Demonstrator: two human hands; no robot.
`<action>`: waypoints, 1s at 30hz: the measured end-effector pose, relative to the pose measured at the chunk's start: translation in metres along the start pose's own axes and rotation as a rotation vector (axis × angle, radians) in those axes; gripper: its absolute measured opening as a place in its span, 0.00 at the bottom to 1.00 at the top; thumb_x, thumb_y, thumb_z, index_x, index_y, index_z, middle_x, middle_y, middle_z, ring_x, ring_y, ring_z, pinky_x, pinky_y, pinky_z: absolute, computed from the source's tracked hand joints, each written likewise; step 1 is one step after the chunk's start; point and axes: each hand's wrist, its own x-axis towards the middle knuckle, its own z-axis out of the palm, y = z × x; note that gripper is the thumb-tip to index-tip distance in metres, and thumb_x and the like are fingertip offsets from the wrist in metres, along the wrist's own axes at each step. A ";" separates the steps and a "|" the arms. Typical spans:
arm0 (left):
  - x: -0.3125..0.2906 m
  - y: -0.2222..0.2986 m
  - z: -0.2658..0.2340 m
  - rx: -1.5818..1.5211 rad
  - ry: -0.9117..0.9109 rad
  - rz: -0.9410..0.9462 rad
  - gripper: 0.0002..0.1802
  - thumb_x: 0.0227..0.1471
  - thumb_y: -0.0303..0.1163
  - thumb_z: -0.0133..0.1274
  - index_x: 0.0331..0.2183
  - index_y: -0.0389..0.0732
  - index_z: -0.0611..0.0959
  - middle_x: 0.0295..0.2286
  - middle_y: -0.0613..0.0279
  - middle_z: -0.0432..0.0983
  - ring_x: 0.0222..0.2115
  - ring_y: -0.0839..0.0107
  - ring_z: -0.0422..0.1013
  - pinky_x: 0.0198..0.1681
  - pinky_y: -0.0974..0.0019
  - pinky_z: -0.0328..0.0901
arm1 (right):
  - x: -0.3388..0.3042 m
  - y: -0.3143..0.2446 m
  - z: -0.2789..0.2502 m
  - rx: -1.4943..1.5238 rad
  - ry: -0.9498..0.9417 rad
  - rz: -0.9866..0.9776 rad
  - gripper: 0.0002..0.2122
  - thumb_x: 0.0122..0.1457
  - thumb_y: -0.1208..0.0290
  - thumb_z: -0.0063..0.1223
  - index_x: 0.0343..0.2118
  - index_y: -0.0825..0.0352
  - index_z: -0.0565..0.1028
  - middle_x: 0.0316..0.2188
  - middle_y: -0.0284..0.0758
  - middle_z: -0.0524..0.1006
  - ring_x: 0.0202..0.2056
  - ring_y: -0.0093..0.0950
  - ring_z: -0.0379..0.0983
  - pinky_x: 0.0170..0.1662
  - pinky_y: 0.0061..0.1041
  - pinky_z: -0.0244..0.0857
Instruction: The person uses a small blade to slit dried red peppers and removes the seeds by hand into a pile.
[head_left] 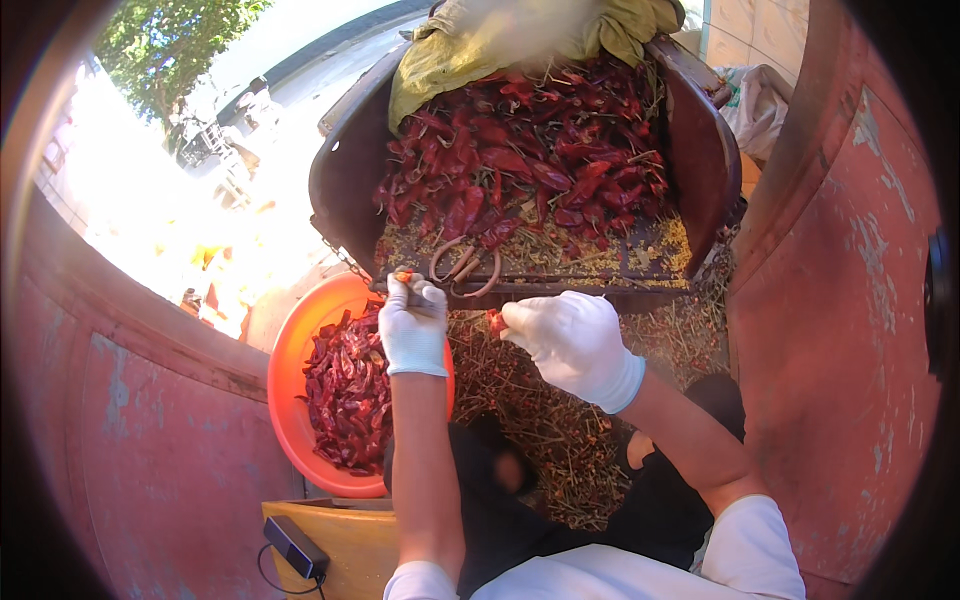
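Observation:
My left hand [413, 328], in a white glove with a light blue cuff, is closed with its fingertips round a small orange-red piece of dried chili [403, 275]. To its right, my gloved right hand [572, 345] pinches a red piece of dried chili [495, 322]. Between and just beyond the hands, scissors [466, 264] with big looped handles lie at the front lip of a dark metal bin [338, 175]. Whole dried red chilies [530, 160] are heaped inside it, with loose yellow seeds [660, 255] along the front. Left of my left forearm, an orange basin [283, 400] holds cut chilies [345, 400].
Yellow-green cloth [430, 75] covers the back of the heap. Stems and scraps [560, 450] litter the floor beneath my hands. A wooden box [350, 550] with a black device [295, 545] stands at lower left. Worn red panels [830, 330] flank me; a white sack [755, 105] sits far right.

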 end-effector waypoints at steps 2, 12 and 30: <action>-0.011 -0.004 0.034 0.526 0.154 0.221 0.07 0.64 0.30 0.49 0.41 0.39 0.80 0.33 0.65 0.76 0.32 0.75 0.73 0.37 0.66 0.73 | -0.006 0.013 -0.001 0.245 0.049 0.365 0.12 0.58 0.77 0.59 0.45 0.65 0.77 0.35 0.33 0.80 0.31 0.26 0.79 0.31 0.22 0.72; 0.039 -0.048 0.036 2.221 -0.150 0.728 0.17 0.52 0.45 0.60 0.38 0.44 0.88 0.40 0.58 0.80 0.45 0.56 0.72 0.50 0.56 0.66 | 0.009 0.043 -0.031 1.239 0.214 1.504 0.12 0.65 0.64 0.53 0.49 0.61 0.72 0.42 0.29 0.78 0.37 0.25 0.78 0.32 0.20 0.72; -0.026 -0.055 0.073 1.930 -0.649 0.875 0.06 0.47 0.30 0.62 0.31 0.41 0.86 0.33 0.60 0.81 0.37 0.57 0.76 0.41 0.59 0.70 | -0.006 0.041 -0.006 -0.290 -0.076 0.296 0.18 0.54 0.73 0.60 0.50 0.61 0.77 0.46 0.36 0.79 0.34 0.35 0.80 0.34 0.31 0.75</action>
